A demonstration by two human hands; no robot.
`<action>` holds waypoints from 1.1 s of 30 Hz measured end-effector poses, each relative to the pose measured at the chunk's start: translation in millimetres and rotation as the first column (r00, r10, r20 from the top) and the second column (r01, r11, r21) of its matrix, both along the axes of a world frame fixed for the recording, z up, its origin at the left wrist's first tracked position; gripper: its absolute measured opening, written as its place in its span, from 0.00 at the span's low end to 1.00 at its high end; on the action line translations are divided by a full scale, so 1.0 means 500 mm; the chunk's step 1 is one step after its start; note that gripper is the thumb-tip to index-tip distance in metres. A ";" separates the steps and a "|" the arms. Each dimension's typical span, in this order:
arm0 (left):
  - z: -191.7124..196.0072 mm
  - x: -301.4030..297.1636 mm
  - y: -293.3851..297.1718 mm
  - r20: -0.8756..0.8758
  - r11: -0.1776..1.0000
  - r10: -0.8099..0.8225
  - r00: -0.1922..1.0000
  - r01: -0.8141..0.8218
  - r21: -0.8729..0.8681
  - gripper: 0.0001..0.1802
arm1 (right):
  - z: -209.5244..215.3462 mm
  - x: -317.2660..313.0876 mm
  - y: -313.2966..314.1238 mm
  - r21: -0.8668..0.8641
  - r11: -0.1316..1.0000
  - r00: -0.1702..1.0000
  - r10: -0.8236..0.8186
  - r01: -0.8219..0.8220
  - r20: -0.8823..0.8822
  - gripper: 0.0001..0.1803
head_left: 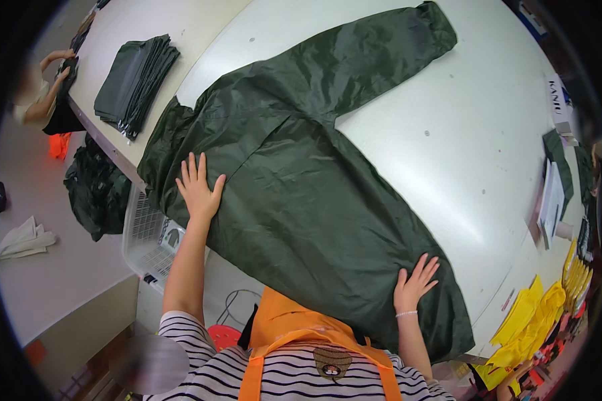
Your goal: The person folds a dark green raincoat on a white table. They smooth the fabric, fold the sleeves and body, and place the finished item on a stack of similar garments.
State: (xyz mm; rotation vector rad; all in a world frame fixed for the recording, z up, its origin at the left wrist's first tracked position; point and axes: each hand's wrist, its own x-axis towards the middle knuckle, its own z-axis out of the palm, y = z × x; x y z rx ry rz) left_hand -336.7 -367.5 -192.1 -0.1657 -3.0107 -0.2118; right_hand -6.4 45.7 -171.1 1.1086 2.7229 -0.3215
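A dark green raincoat (pixel 294 187) lies spread over the white table, one sleeve (pixel 374 57) stretched toward the far right. Its lower end hangs over the near edge against my orange apron. My left hand (pixel 199 190) rests flat on the coat near its left side, fingers spread. Farther right, my right hand (pixel 415 286) presses flat on the coat's lower part, fingers also apart, a beaded bracelet on the wrist. Neither hand grips the fabric. The coat's left sleeve side is bunched at the table's edge.
A stack of folded dark green garments (pixel 137 83) sits at the table's far left. Below that edge stand a white plastic basket (pixel 140 230) and a dark green heap (pixel 93 187). Yellow packets (pixel 532 321) lie at right. Another person's hands (pixel 63 63) work at upper left.
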 end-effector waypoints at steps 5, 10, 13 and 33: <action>-0.021 -0.057 0.041 -0.008 0.991 0.131 0.991 -0.131 -0.025 0.39 | -0.027 -0.208 0.145 0.213 0.951 0.952 0.261 -0.225 -0.158 0.36; -0.044 -0.204 0.154 -0.040 0.978 0.206 0.978 -0.205 0.035 0.41 | -0.084 -0.435 0.357 0.289 0.913 0.905 0.357 -0.287 -0.230 0.32; -0.049 -0.313 0.221 -0.042 0.969 0.204 0.978 -0.195 0.154 0.43 | -0.077 -0.556 0.424 0.501 0.855 0.991 0.127 -0.134 0.048 0.34; -0.016 -0.163 -0.016 -0.102 0.885 -0.447 0.889 0.423 -0.193 0.38 | 0.136 0.054 0.169 0.261 0.883 0.820 -0.204 0.390 -0.535 0.11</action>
